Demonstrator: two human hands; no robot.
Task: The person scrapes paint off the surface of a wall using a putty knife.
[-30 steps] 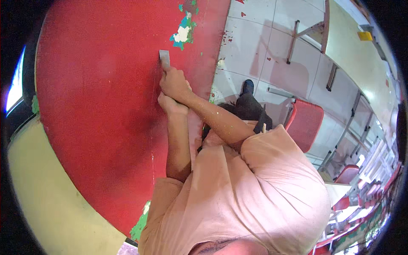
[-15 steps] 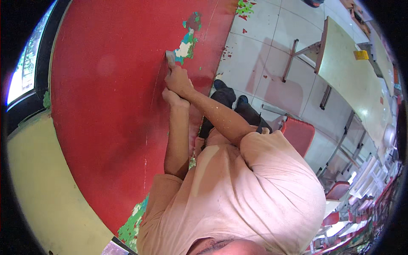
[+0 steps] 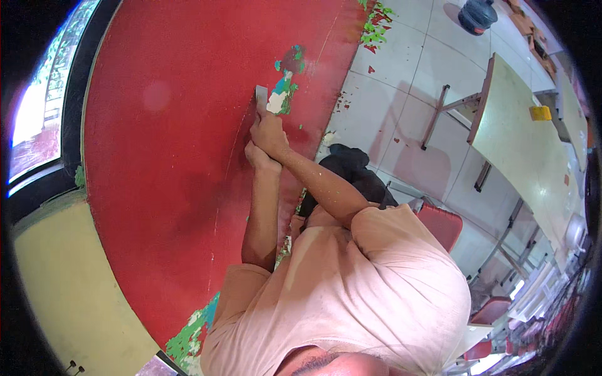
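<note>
A metal scraper (image 3: 261,94) rests against the red painted wall (image 3: 163,150), just left of a patch of chipped paint (image 3: 279,97) showing white, blue and green. My right hand (image 3: 268,133) is closed on the scraper, forefinger toward its blade. My left hand (image 3: 262,160) is closed just beneath and behind it, pressed to it; what its fingers grip is hidden. A larger flaked green patch (image 3: 191,338) shows low in the picture, beside my shirt.
A window (image 3: 41,94) and cream wall (image 3: 56,263) lie left. Right are a pale table (image 3: 517,156) bearing a yellow block (image 3: 539,113), red chairs (image 3: 442,229), a blue water jug (image 3: 476,17) and paint flakes (image 3: 376,25) on the tiled floor (image 3: 389,56).
The scraper and both hands have shifted a little right, beside the chipped patch. My legs have changed stance. The view has shifted, showing more of the window and the water jug.
</note>
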